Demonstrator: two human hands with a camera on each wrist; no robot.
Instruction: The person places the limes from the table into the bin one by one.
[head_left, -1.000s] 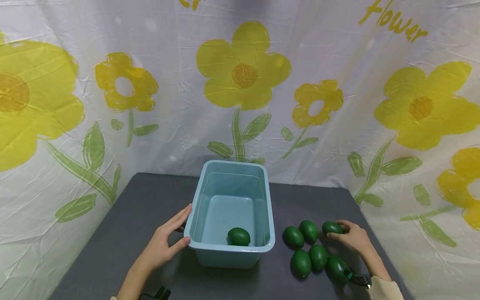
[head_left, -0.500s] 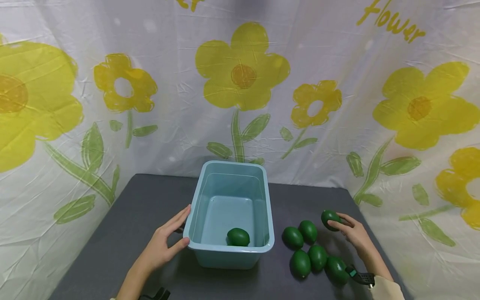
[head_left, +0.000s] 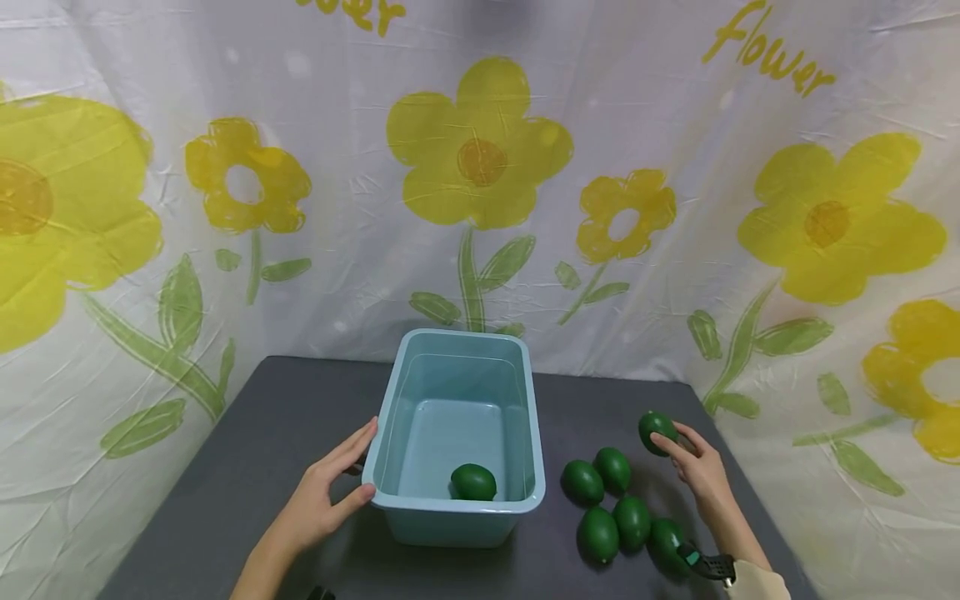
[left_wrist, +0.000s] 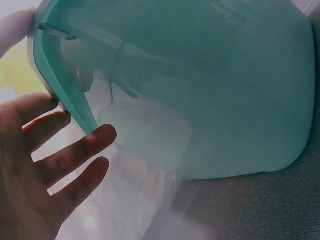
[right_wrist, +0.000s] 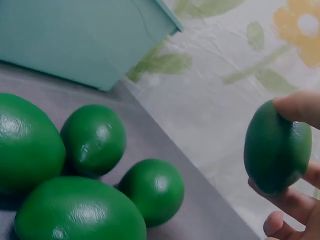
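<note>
A light blue plastic bin (head_left: 534,433) stands mid-table with one green lime (head_left: 473,482) inside, near its front wall. My left hand (head_left: 318,496) rests at the bin's left rim, thumb by the front corner. In the left wrist view, the fingers (left_wrist: 75,155) are spread and nearly straight beside the rim. Over the right part of the table, my right hand (head_left: 701,467) pinches another lime (right_wrist: 275,150) between thumb and fingers, raised off the tabletop. Several more glossy limes (head_left: 632,523) lie grouped between that hand and the bin.
The dark grey table (head_left: 315,400) carries the bin and limes. Behind it and along both sides hangs a white curtain (head_left: 337,275) printed with yellow flowers. A black band (head_left: 708,565) circles the right wrist, close over the nearest lime (head_left: 667,546).
My right hand has lifted its lime off the table, away from the others. The left hand stays at the bin's rim. The head view has tilted slightly upward.
</note>
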